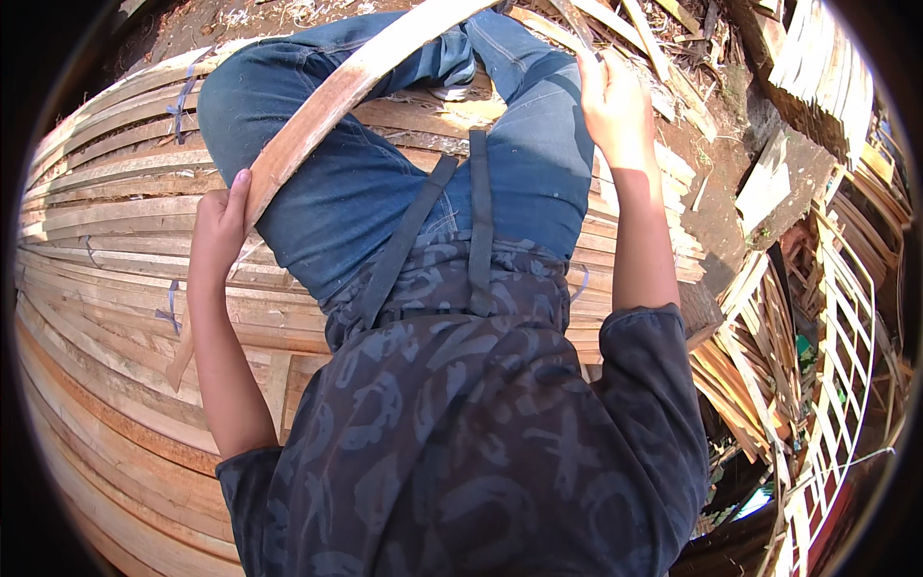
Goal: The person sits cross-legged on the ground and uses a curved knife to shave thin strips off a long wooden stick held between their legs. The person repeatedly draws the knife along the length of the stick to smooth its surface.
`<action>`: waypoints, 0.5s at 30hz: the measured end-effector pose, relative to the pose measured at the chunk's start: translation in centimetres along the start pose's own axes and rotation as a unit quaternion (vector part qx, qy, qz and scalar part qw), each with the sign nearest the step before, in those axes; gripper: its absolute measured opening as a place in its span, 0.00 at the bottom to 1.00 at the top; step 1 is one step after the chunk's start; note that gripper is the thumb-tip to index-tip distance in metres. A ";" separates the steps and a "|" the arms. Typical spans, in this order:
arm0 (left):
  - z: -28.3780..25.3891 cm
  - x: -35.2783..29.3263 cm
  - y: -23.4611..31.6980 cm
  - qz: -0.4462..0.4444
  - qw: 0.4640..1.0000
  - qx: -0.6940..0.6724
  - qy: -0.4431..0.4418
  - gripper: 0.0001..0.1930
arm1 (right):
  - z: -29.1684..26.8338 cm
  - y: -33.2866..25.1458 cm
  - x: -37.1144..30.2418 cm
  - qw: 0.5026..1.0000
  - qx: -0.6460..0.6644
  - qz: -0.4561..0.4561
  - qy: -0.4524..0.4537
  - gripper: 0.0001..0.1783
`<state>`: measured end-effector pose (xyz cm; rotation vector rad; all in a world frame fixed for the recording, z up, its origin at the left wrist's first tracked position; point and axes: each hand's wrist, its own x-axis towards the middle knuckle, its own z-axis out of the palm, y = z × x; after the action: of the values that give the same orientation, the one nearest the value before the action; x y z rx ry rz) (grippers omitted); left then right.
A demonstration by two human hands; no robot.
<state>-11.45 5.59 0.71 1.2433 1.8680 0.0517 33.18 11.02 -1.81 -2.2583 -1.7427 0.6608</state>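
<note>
My left hand (219,219) is closed around a long wooden slat (322,130), with the thumb pressed on its near face. The slat slants up and to the right across my left thigh and runs out past the top edge. A wooden end (179,361) shows below, beside my left forearm; I cannot tell whether it is the same slat. Beyond my right knee, my right hand (615,104) is closed on a narrow, grey-brown, blade-like piece (574,23). Its far end is cut off by the frame, and its kind is unclear.
I sit on stacked wooden slats (106,231), some bundled with blue ties (178,111). My legs in blue jeans (538,125) are bent in front. Wood scraps and shavings (673,72) litter the ground ahead. At right are a grey block (788,178), thin strips and a pale wooden lattice (846,337).
</note>
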 end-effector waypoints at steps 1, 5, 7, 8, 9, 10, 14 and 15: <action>0.0 0.0 0.0 0.000 1.000 -0.009 -0.005 0.34 | 0.5 -0.5 0.3 0.999 -0.030 0.002 -0.036 0.21; 0.1 -0.3 0.0 -0.018 1.000 -0.019 -0.008 0.33 | 3.3 0.6 1.9 0.995 -0.026 -0.097 0.029 0.21; 0.2 -0.2 1.0 -0.031 0.998 -0.044 -0.016 0.33 | 4.4 1.9 3.3 0.990 -0.062 -0.120 0.051 0.23; 0.2 -0.5 1.8 -0.059 0.997 -0.052 -0.017 0.32 | 4.9 2.2 4.1 0.990 -0.079 -0.110 0.042 0.23; 0.1 -0.5 1.6 -0.050 0.998 -0.048 -0.009 0.33 | 5.2 2.4 4.8 0.990 -0.096 -0.098 0.036 0.24; 0.2 -0.4 1.2 -0.041 0.998 -0.043 -0.001 0.34 | 5.4 2.7 5.7 0.992 -0.115 -0.044 0.026 0.23; -0.5 -0.5 1.8 -0.031 0.999 -0.021 -0.003 0.36 | 3.0 7.7 8.9 0.994 -0.073 0.044 0.067 0.29; -0.3 -0.3 2.1 -0.029 0.999 -0.026 -0.007 0.36 | 2.6 12.9 10.6 0.987 -0.091 0.122 0.058 0.31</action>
<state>-10.13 6.56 2.04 1.1505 1.8777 0.0586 45.15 17.37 -11.90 -2.6054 -1.5447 0.4151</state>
